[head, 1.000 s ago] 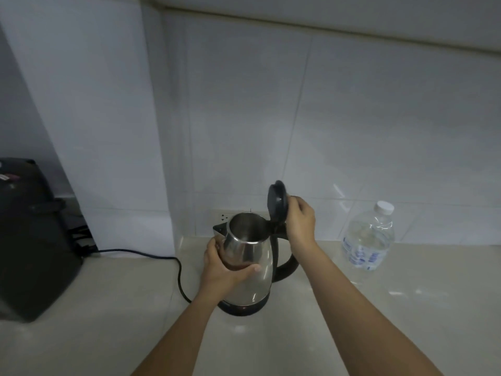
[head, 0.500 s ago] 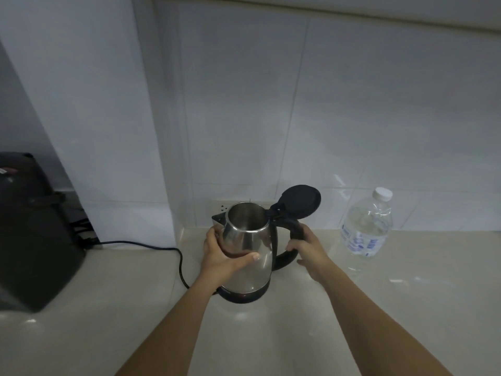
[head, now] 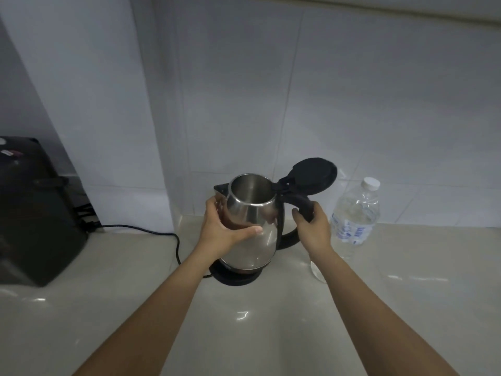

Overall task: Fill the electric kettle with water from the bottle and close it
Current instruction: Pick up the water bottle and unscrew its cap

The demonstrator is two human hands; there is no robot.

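On the pale desk, close to the tiled wall, stands the stainless-steel electric kettle, seated on its black round base. Its black lid is swung fully open, hinged back above the handle and leaning away from the kettle's mouth, so the bare metal inside shows. No water can be made out in it.

The left hand is wrapped around the kettle's body on the side away from the handle, fingers curled behind the steel wall and the thumb laid across the front; it is closed on the kettle. The right hand is closed around the upper part of the black handle, fingers hooked over it from the outer side. Both forearms reach toward the kettle from the near edge of the desk.

Just beyond the kettle's handle, on the same side as the right hand, a clear plastic water bottle stands upright on the desk with its white cap on; it is near the right hand but apart from it.

Well off on the kettle's spout side sits a black appliance, and a black power cord runs across the desk from beside it toward the kettle's base.
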